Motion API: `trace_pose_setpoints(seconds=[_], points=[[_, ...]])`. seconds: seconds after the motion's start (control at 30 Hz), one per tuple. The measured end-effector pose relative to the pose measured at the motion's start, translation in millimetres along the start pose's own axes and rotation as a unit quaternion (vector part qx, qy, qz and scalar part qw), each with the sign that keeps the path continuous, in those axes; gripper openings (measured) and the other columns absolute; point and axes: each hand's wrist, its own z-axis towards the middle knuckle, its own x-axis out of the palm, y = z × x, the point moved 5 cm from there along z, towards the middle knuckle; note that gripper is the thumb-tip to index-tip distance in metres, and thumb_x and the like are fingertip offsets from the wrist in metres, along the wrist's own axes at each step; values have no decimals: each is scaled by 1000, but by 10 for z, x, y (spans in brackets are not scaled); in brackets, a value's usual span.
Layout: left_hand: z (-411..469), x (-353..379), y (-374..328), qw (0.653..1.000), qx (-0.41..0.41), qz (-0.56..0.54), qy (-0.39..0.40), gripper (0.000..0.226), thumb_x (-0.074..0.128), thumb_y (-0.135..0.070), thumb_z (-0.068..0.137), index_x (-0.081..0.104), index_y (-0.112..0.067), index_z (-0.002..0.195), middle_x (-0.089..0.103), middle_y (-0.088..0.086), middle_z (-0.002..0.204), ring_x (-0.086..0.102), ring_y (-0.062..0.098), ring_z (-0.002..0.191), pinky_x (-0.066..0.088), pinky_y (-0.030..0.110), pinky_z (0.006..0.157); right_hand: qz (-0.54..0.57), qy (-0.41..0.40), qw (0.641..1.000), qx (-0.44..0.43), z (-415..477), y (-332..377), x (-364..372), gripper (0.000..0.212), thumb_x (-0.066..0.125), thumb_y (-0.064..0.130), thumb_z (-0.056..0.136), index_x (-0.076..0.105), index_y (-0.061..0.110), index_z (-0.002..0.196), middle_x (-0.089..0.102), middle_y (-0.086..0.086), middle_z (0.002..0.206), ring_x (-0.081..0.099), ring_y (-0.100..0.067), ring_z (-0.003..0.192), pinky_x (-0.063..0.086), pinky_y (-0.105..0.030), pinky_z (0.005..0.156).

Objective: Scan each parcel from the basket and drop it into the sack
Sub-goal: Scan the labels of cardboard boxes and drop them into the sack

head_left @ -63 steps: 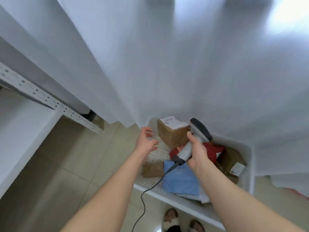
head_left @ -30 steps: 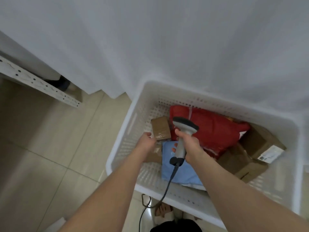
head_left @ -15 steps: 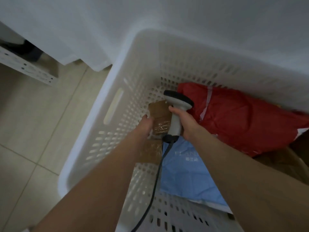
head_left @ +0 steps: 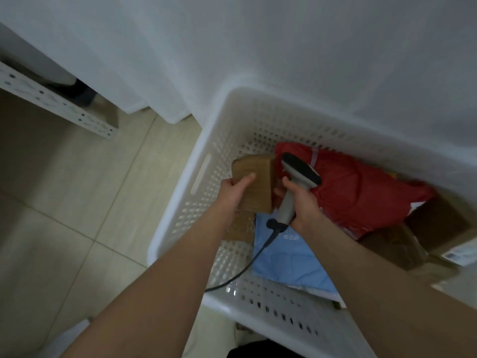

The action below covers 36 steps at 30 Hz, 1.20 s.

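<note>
A white perforated basket (head_left: 196, 177) stands on the floor and holds several parcels. My left hand (head_left: 233, 193) grips a small brown cardboard box (head_left: 255, 184), raised off the basket's floor near its left wall. My right hand (head_left: 300, 202) holds a grey corded barcode scanner (head_left: 296, 182) by its handle, just right of that box. Under my hands lie a red mailer (head_left: 361, 192), a blue mailer (head_left: 286, 254) and another small brown box (head_left: 241, 228). Larger brown boxes (head_left: 438, 228) fill the right end.
White fabric (head_left: 284, 47) hangs behind the basket and covers the top of the view. A white perforated shelf rail (head_left: 56, 104) juts in at the left over the beige tiled floor (head_left: 64, 189). The scanner's cable (head_left: 247, 267) trails over the basket's near rim.
My left hand has closed on the small brown box and lifted it off the basket's floor. The scanner has stayed beside it. The view has pulled back a little.
</note>
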Motion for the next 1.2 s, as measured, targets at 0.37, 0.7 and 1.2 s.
trace_pose_setpoints(seconds=[0.37, 0.7, 1.2], points=[[-1680, -129, -845, 963, 134, 225, -55, 110, 87, -39, 60, 21, -19, 145, 32, 8, 138, 42, 27, 126, 40, 43, 107, 35, -26, 999, 1, -1816, 639, 192, 23, 67, 10, 89, 64, 5, 111, 68, -9, 89, 66, -18, 70, 51, -22, 50], [-3041, -398, -1270, 945, 161, 278, -61, 118, 88, -46, 52, 23, -17, 146, 35, 9, 138, 42, 27, 128, 40, 45, 106, 3, 18, 999, -44, -3161, 1229, 293, 20, 67, 5, 87, 62, 3, 106, 67, -7, 79, 62, -17, 64, 49, -23, 47], [-5733, -468, -1663, 987, 154, -1, 43, 41, 51, -36, 91, 53, -14, 126, 63, 10, 103, 59, 24, 88, 52, 41, 84, 75, 56, 992, -89, -5418, 2140, -109, 39, 73, 14, 84, 60, 1, 118, 63, -11, 88, 61, -20, 72, 50, -32, 57]])
